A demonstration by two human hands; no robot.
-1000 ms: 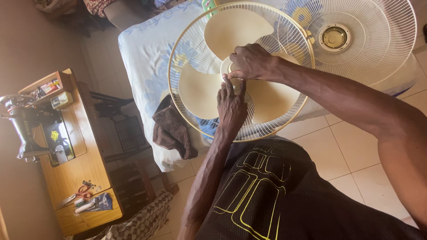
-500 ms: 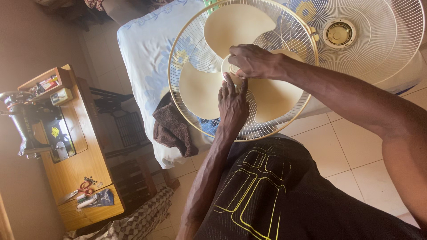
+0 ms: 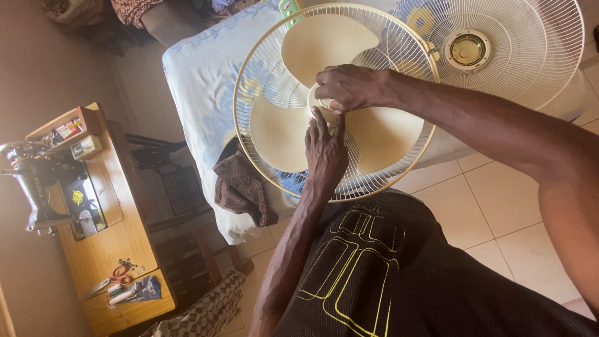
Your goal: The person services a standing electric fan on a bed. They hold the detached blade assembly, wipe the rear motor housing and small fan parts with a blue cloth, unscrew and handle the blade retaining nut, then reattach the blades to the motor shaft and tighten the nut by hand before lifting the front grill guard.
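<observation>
A cream three-bladed fan point(image 3: 324, 43) sits in its round wire rear guard point(image 3: 249, 93), leaning against a bed. My right hand point(image 3: 352, 87) reaches in from the right and closes over the small hub cap at the centre of the blades. My left hand point(image 3: 324, 153) comes up from below. Its fingers are together and press on the blade hub just under the right hand. The hub cap itself is hidden by my fingers. The hands touch at the fingertips.
A second white wire guard point(image 3: 530, 56) with a gold centre lies on the bed point(image 3: 199, 81). A brown cloth point(image 3: 243, 187) hangs off the mattress edge. At the left, a wooden table point(image 3: 118, 243) holds a sewing machine point(image 3: 37, 181) and scissors point(image 3: 118, 274). The floor point(image 3: 499, 206) is tiled.
Both hands stay at the fan's hub. The view has shifted slightly, and the right hand's fingers have curled a little more over the centre.
</observation>
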